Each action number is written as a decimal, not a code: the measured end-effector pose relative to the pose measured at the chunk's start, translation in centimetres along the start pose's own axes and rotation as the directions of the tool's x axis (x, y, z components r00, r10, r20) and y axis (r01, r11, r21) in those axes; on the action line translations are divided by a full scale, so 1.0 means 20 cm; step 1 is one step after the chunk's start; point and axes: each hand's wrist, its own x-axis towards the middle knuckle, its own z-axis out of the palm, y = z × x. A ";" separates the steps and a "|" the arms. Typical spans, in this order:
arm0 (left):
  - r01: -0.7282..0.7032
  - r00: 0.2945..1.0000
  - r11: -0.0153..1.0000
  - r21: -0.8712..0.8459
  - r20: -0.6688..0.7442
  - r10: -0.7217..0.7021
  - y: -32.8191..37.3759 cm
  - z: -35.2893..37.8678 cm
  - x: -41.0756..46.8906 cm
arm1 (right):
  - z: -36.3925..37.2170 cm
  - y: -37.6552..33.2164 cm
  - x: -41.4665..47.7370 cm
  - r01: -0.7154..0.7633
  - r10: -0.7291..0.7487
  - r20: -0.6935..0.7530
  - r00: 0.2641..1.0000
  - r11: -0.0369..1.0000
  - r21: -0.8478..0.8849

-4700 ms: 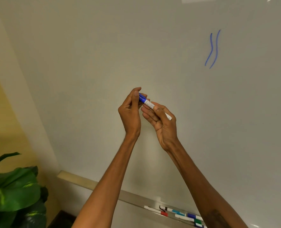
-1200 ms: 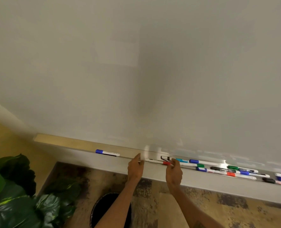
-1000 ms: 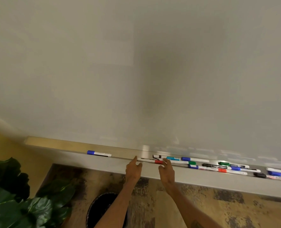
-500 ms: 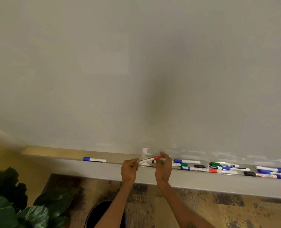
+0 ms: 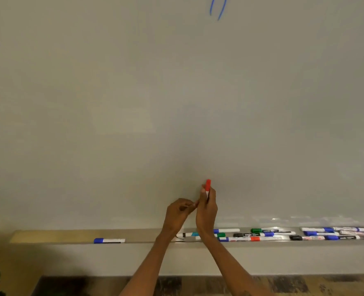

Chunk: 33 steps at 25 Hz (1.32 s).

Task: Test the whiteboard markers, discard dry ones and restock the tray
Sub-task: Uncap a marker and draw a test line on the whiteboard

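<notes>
Head view: right hand (image 5: 206, 210) holds the red-capped white marker (image 5: 208, 185) upright in front of the pale grey whiteboard (image 5: 176, 103), cap up and on, fingers (image 5: 212, 197) wrapped round the barrel. Left hand (image 5: 176, 213) is curled, tips against the right hand; we cannot tell if it pinches anything. Both forearms cross the long metal ledge tray (image 5: 147, 239), right above the loose row of mixed-colour markers (image 5: 262, 235). A lone blue-capped marker (image 5: 109, 240) lies well apart to the left, and two blue test strokes (image 5: 218, 9) sit at the top edge.

Risks as we read them:
- A hard tug on the cap could send it flying.
- A dropped wrist could sweep markers off the tray.
- Tested and untested markers could mix if returned to the same row.
</notes>
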 end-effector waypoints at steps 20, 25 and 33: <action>-0.195 0.977 0.821 -0.537 -0.033 0.210 0.78 0.00 -0.12 | -0.14 -0.58 -0.09 0.460 -0.485 0.070 0.872 0.761 -0.458; -0.230 0.964 0.792 -0.566 -0.020 0.265 0.99 -0.03 -0.19 | -0.16 -0.78 -0.10 0.467 -0.503 0.066 0.862 0.736 -0.489; -0.463 0.881 0.658 -0.594 -0.224 0.417 1.38 -0.08 -0.21 | -0.28 -1.10 -0.10 0.545 -0.559 0.041 0.828 0.785 -0.294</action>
